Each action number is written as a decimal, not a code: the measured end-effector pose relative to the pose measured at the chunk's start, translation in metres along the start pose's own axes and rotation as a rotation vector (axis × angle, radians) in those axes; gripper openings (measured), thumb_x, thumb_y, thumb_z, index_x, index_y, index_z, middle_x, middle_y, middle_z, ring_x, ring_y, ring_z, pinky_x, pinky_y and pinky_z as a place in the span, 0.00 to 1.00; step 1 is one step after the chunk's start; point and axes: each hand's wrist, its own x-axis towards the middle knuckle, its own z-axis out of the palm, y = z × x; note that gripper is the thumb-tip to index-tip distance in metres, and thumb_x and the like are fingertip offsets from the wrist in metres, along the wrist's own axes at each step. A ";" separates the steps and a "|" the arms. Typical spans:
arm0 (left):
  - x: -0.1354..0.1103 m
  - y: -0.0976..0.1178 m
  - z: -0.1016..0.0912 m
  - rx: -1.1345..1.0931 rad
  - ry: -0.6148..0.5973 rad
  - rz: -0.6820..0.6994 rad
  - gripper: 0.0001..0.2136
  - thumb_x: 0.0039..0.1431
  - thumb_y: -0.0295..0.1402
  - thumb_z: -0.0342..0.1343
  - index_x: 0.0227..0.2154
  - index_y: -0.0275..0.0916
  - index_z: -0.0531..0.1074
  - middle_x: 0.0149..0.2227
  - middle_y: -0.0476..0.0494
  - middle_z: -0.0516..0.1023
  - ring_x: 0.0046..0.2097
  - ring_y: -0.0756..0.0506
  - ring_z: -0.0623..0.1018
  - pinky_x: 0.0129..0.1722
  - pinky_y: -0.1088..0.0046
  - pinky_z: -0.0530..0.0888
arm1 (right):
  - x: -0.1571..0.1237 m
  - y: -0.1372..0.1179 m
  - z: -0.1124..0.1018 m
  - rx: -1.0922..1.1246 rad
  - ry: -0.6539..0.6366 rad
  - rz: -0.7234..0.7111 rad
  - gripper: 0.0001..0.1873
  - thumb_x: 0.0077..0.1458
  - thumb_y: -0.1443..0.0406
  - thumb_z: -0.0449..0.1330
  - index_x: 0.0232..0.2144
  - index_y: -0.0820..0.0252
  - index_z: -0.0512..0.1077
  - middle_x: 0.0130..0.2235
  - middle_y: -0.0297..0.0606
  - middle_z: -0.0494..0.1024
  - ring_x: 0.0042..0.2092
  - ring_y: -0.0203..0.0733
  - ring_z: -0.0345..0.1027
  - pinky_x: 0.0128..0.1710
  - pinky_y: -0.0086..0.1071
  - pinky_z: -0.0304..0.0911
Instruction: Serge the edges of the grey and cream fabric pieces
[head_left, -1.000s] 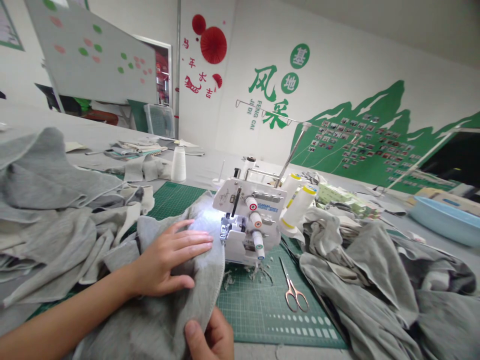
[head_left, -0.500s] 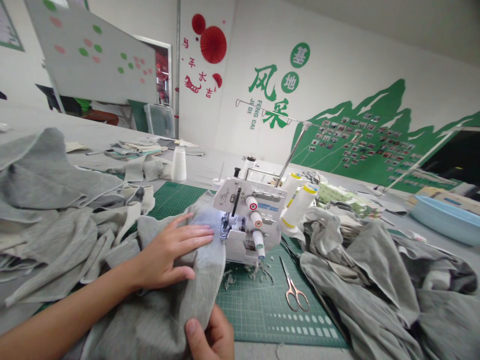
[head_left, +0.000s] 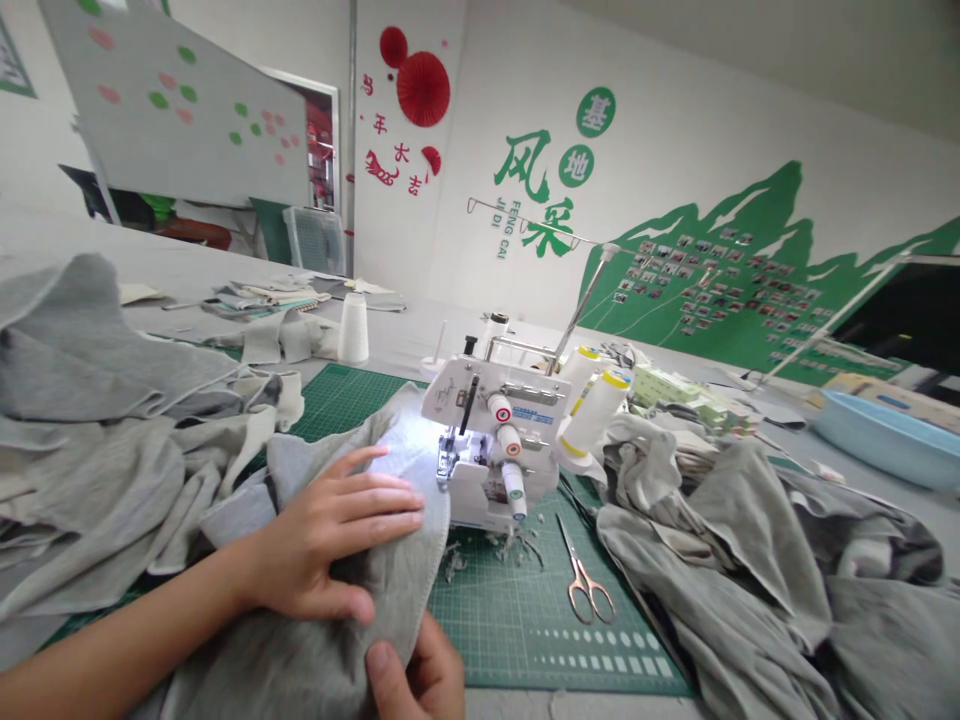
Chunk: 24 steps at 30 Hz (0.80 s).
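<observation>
Grey knit fabric (head_left: 375, 590): under left hand, edge running to the overlocker (head_left: 487, 400) presser foot (head_left: 448, 462)
Left hand (head_left: 330, 530): open, flat on the fabric, just before the overlocker
Right hand (head_left: 412, 670): gripping the fabric edge, below the overlocker, cut off by frame
Needle: hidden by lamp glare

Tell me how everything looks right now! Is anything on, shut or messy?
Left hand: flat on the grey cloth
Right hand: thumb on the cloth's edge
Grey cloth: rumpled, reaching the machine's needle
Sewing machine: light on
Scissors: shut, lying on the mat
Green mat: thread scraps scattered on it
Thread spool: standing tilted beside the machine
</observation>
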 end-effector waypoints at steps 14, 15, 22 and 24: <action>-0.003 -0.008 0.006 -0.013 0.041 -0.091 0.30 0.67 0.56 0.43 0.64 0.43 0.61 0.57 0.37 0.75 0.58 0.37 0.74 0.68 0.49 0.49 | 0.001 -0.001 -0.001 -0.021 -0.039 0.008 0.28 0.50 0.42 0.63 0.35 0.60 0.82 0.26 0.38 0.78 0.29 0.42 0.67 0.31 0.31 0.63; -0.004 -0.008 0.006 -0.008 0.036 -0.095 0.30 0.67 0.56 0.43 0.64 0.43 0.60 0.58 0.37 0.75 0.59 0.37 0.73 0.68 0.49 0.49 | 0.001 -0.001 -0.001 -0.021 -0.041 0.010 0.28 0.50 0.43 0.63 0.35 0.60 0.82 0.27 0.38 0.78 0.29 0.42 0.67 0.31 0.31 0.63; -0.003 -0.010 0.007 0.016 0.033 -0.137 0.30 0.66 0.56 0.43 0.64 0.44 0.61 0.60 0.38 0.73 0.59 0.37 0.73 0.68 0.49 0.46 | 0.001 0.001 0.001 0.006 -0.033 0.016 0.28 0.49 0.42 0.64 0.36 0.61 0.83 0.28 0.39 0.80 0.28 0.41 0.68 0.30 0.31 0.64; -0.003 -0.010 0.007 0.017 0.033 -0.147 0.30 0.66 0.56 0.43 0.64 0.45 0.61 0.60 0.38 0.73 0.59 0.37 0.73 0.68 0.49 0.47 | 0.001 0.001 0.001 -0.005 -0.014 0.007 0.29 0.48 0.42 0.64 0.35 0.61 0.83 0.28 0.40 0.80 0.28 0.42 0.69 0.30 0.31 0.65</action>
